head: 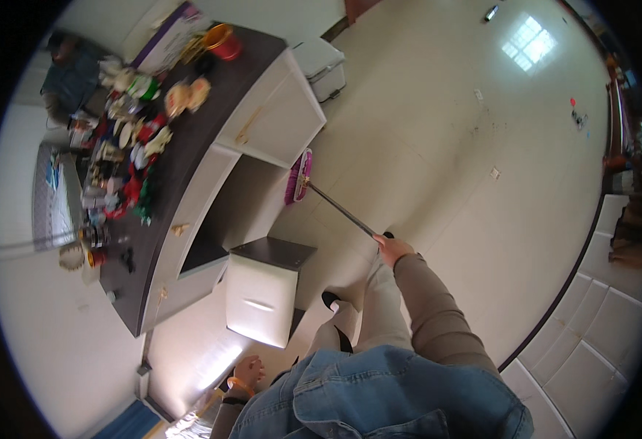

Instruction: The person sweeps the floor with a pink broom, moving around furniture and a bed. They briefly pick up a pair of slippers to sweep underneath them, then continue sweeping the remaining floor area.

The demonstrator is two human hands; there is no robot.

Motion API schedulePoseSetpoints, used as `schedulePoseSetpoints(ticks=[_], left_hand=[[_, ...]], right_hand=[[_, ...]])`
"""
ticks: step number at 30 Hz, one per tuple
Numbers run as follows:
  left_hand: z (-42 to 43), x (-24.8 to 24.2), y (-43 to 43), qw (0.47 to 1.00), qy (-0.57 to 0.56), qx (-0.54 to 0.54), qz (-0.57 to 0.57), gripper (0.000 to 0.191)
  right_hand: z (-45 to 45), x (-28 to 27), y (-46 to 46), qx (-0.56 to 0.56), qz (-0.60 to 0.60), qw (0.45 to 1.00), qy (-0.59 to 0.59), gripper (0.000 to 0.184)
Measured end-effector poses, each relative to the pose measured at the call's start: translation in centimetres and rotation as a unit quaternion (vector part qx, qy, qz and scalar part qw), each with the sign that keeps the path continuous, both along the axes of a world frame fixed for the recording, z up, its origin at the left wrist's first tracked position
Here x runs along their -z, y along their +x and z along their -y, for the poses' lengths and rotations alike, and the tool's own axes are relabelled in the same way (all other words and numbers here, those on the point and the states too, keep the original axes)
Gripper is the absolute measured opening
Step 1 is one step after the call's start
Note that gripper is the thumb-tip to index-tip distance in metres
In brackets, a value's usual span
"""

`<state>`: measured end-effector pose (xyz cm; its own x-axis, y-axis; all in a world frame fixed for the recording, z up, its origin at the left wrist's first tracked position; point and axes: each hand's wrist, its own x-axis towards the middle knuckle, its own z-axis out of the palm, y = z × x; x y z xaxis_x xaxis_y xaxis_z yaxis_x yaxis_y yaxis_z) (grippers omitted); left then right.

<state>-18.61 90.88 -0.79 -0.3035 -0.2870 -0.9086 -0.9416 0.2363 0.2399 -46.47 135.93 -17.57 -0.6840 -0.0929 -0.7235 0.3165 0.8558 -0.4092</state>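
Observation:
My right hand is closed around the end of a long dark handle, which runs up and left to a broom with purple bristles and a pink-edged head. The bristles rest on the tiled floor beside the open front of a white vanity desk. At the lower left, my left hand hangs beside my body with an orange bracelet at the wrist; its fingers are slightly curled, and no object shows in it. A white padded stool with a dark top edge stands between the desk and my legs.
Toys, bottles and a red cup crowd the dark desktop under a mirror. A white bin stands past the desk's far end. Small scraps and dark debris lie on the floor. White cabinets or padded furniture line the right side.

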Motion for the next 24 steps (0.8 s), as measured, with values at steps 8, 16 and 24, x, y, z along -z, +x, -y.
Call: schedulePoseSetpoints(ticks=[8,16,24], left_hand=[[-8.6,0.3,-10.7,0.989,0.101,0.091,-0.050,0.039],[-11.7,-0.6,-15.1,0.994,-0.094,0.004,-0.047,0.030],[-8.6,0.1,-13.4,0.976,-0.206,0.002,-0.066,0.026]], right_hand=[[-14.5,2.0,-1.6,0.023,0.043,0.999,0.001,0.038],[-24.3,0.7,4.1,0.180,0.011,0.983,0.033,0.043],[-24.3,-0.1,4.3,0.242,0.086,0.966,0.023,0.043]])
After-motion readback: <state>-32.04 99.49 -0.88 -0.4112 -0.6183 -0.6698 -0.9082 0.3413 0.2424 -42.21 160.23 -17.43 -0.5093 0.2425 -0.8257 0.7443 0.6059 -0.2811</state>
